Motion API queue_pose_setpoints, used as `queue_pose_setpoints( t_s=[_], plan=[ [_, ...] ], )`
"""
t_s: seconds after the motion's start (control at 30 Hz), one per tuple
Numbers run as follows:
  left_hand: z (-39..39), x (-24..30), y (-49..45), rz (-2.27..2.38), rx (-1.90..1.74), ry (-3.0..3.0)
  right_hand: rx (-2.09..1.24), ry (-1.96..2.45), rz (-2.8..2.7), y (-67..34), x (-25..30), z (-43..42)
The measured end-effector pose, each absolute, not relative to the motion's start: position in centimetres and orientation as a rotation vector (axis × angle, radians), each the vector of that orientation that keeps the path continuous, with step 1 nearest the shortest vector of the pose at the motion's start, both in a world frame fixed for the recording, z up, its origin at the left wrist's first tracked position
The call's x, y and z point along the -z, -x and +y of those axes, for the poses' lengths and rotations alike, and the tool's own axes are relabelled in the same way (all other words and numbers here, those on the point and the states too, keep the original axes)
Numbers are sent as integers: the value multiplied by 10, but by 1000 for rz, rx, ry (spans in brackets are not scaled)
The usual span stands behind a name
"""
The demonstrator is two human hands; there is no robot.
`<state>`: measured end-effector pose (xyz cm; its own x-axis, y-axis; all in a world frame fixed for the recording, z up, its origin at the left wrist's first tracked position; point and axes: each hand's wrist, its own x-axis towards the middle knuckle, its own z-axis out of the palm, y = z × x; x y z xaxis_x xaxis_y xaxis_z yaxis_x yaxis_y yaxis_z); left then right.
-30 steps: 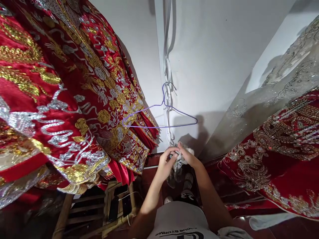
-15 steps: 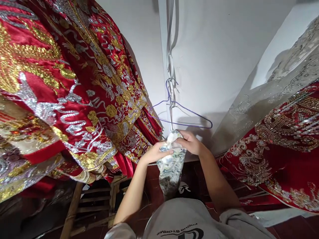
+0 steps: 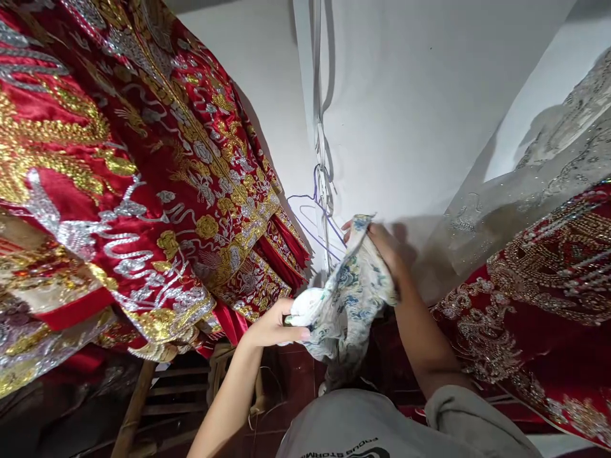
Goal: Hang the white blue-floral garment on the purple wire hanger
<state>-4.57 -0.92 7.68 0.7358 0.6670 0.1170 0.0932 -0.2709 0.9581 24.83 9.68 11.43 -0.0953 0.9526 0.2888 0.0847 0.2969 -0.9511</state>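
A white cloth with a blue flower print [image 3: 346,299] hangs between my two hands. My left hand [image 3: 274,326] pinches its lower left edge, fingers closed on the fabric. My right hand [image 3: 387,249] grips its upper end, raised close to the white wall. Just left of that hand a thin purple wire hanger [image 3: 315,213] hangs from a white cord on the wall corner; the cloth covers the hanger's right part.
A red garment with gold and silver embroidery [image 3: 133,172] fills the left side. Another red embroidered garment [image 3: 539,286] and a sheer beaded fabric [image 3: 539,172] hang on the right. A wooden stool frame [image 3: 153,394] stands below left on dark red floor.
My right hand has lifted the cloth's top up to the hanger while my left hand dropped lower and left, spreading the cloth. The hanger has swung and turned, now partly covered.
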Motion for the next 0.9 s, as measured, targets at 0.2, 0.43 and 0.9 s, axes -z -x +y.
queue_pose_setpoints(
  t_s=[0.2,0.43,0.9],
  plan=[
    [4,-80,66,895,-1038,-1536,-1257,994,-1374,-223,-115,108],
    [53,-80,90,1448,-416,-2163,-1457,1086,-1321,-272,-136,100],
    [131,-107,67,2093,-753,-2043,-1240,1240,-1582,-303,-152,111]
  ],
)
